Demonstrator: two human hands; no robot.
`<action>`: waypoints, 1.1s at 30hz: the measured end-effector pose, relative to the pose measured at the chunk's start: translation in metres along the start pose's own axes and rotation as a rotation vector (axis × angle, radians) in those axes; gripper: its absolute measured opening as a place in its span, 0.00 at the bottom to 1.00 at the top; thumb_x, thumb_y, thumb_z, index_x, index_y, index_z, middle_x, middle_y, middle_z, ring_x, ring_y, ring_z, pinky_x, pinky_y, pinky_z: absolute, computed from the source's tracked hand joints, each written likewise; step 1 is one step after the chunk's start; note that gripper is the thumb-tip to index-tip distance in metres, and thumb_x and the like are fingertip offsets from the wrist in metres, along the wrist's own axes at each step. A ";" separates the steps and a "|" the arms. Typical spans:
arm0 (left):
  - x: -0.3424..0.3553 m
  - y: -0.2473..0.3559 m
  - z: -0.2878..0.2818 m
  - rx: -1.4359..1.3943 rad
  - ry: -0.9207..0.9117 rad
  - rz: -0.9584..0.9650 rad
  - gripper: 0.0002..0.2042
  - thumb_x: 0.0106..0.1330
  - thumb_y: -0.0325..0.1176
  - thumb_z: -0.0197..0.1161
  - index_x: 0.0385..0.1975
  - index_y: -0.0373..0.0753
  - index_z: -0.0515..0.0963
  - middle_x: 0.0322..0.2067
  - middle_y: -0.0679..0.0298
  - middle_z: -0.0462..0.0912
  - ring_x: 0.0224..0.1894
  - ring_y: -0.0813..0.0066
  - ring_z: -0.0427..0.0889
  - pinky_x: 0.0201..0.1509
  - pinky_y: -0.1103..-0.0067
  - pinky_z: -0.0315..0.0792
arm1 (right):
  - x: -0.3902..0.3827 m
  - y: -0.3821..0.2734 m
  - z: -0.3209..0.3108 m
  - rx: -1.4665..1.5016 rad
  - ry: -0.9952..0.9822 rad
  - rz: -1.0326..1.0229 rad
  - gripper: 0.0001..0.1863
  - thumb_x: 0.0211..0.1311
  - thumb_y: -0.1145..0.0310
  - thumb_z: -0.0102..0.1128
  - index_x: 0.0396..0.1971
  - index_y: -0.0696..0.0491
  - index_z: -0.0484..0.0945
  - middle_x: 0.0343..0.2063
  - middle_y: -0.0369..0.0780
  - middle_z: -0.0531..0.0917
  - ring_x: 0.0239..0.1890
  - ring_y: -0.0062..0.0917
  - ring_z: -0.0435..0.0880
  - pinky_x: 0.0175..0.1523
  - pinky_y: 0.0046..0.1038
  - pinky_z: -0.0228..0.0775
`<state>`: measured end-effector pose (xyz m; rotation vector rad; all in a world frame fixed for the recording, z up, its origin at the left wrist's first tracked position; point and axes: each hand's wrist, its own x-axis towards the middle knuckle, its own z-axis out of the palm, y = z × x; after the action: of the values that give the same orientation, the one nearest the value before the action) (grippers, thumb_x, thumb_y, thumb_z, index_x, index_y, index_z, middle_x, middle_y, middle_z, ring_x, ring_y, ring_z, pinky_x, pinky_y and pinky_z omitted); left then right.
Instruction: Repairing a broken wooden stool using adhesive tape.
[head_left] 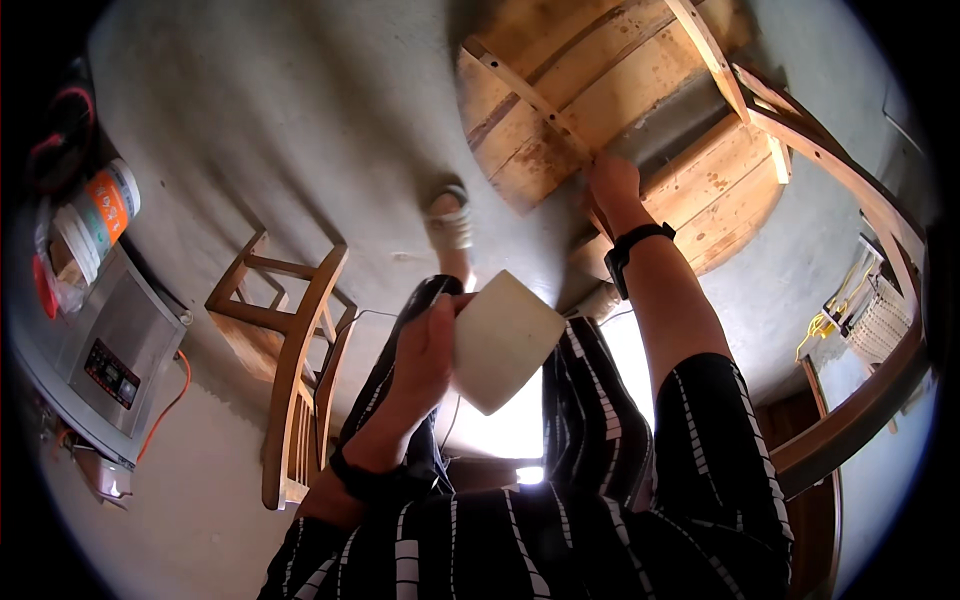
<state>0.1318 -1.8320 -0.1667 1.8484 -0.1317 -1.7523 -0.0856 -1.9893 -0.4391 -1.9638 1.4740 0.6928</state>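
Observation:
My left hand (425, 345) is closed on the edge of a pale, flat square piece with rounded corners (508, 342); whether it is a tile or a board I cannot tell. It is held in front of my legs. Farther right, my right hand (612, 188) is a fist around a wooden bar at the underside of a round wooden table (622, 78). The planked top has dark stains and a gap between its boards. Long wooden legs (705, 50) cross it. The part of the bar inside my fist is hidden.
A wooden chair (290, 325) lies tipped at my left. Beyond it are a grey metal appliance (130, 350) with a dark control panel and a white-and-orange bucket (108, 205). A curved wooden rail (850, 435) and a woven basket with yellow cord (878, 320) are at the right.

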 end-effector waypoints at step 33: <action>0.030 0.116 0.024 0.509 -0.407 0.104 0.31 0.57 0.33 0.56 0.61 0.36 0.55 0.46 0.56 0.75 0.48 0.71 0.74 0.50 0.78 0.69 | -0.118 0.051 -0.160 0.219 -0.024 -0.211 0.18 0.55 0.51 0.53 0.32 0.52 0.78 0.26 0.44 0.81 0.34 0.40 0.79 0.40 0.38 0.70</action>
<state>0.1494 -1.9496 -0.1382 1.7320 -0.8871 -2.1345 -0.1551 -2.0365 -0.2516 -1.8990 1.2480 0.4415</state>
